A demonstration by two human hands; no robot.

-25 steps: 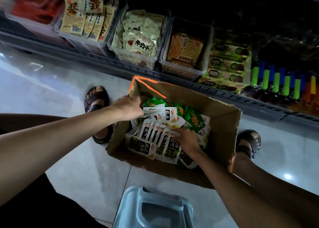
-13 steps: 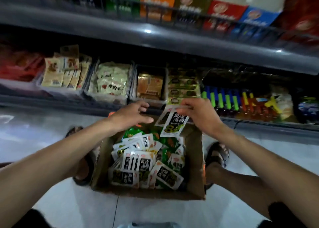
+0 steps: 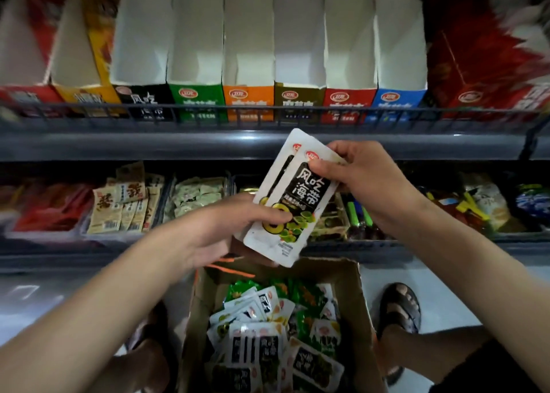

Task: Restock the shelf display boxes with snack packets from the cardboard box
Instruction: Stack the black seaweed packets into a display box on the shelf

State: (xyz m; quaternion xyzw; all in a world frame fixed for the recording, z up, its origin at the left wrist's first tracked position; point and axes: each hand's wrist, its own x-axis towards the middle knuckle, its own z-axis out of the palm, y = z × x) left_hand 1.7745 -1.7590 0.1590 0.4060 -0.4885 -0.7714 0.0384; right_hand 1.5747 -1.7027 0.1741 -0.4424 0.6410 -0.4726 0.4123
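- Head view: two snack packets [image 3: 293,202], white with black panels and green rings printed low on the front, are held stacked and slightly fanned in mid-air. They hang in front of the grey shelf edge [image 3: 148,145] and above the far rim of the cardboard box [image 3: 354,297].
- The right hand [image 3: 360,181] has its grip clamped on the packets' upper right corner, with the thumb on the front and the fingers curled behind.
- The left hand [image 3: 238,226] has its grip clamped on the lower part of the same packets. The thumb presses the printed face and the fingers are underneath.
- The cardboard box stands open on the pale floor [image 3: 440,300], between the person's legs. Inside is a loose heap of packets [image 3: 259,342]: white-and-black ones like the held pair, and green ones behind them.
- On the upper shelf, behind a wire rail [image 3: 268,115], open-topped display boxes stand side by side, their white inner walls showing.
- Their fronts run black [image 3: 145,100], green [image 3: 196,100], orange [image 3: 248,100], olive [image 3: 299,100], red [image 3: 348,100] and blue [image 3: 398,100].
- The black-fronted box carries characters like those on the held packets.
- On the lower shelf are clear bins of tan packets [image 3: 125,205] and pale green packets [image 3: 196,193].
- A sandalled foot [image 3: 400,309] rests just right of the cardboard box.
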